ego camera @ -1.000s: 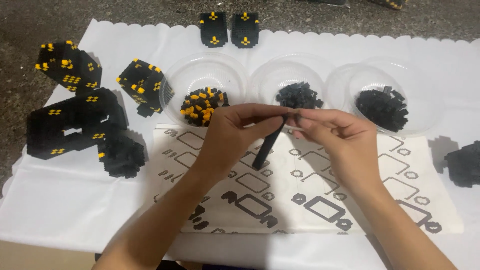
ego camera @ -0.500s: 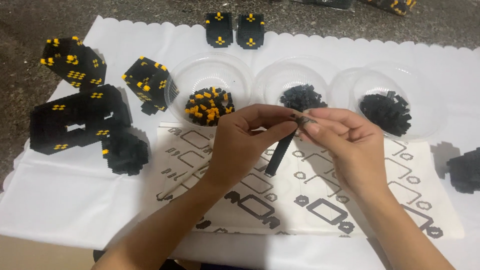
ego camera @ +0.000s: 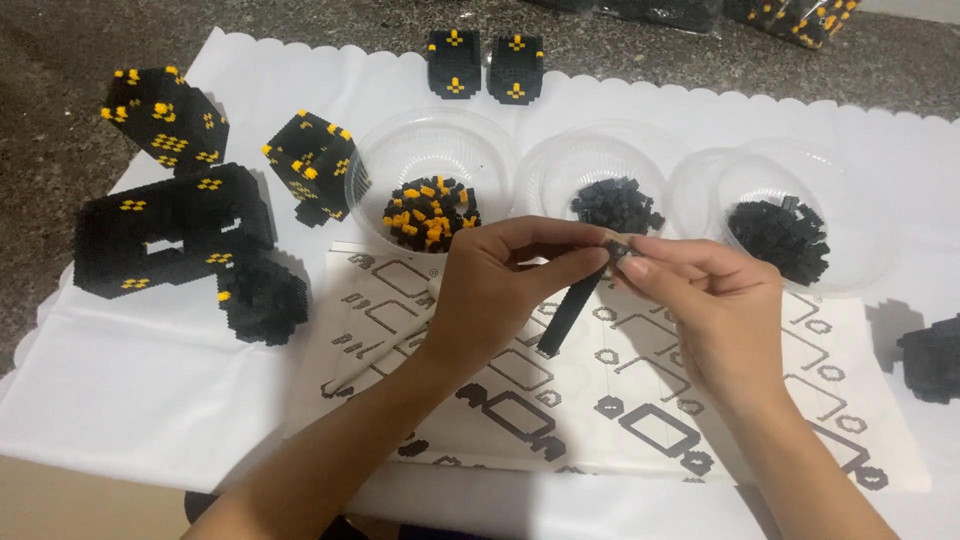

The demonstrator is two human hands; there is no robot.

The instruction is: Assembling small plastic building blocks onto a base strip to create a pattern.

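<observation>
My left hand (ego camera: 505,285) and my right hand (ego camera: 705,300) meet over a printed instruction sheet (ego camera: 640,400). Both pinch the top end of a thin black strip of small building blocks (ego camera: 570,310) that hangs down and to the left between them. My right thumb and forefinger press a small black piece (ego camera: 618,247) against the strip's top. Behind the hands stand three clear plastic bowls: one with black and orange pieces (ego camera: 432,212), one with black pieces (ego camera: 617,204), one with more black pieces (ego camera: 778,235).
Black block-built parts with orange dots lie at the left: a cube (ego camera: 165,120), a smaller cube (ego camera: 310,165), a long hollow block (ego camera: 170,230) and a dark lump (ego camera: 262,298). Two small cubes (ego camera: 485,65) sit at the back. Another black piece (ego camera: 932,358) is at the right edge.
The hands stay joined on the strip. The strip's lower end has swung slightly, and the view has shifted a little.
</observation>
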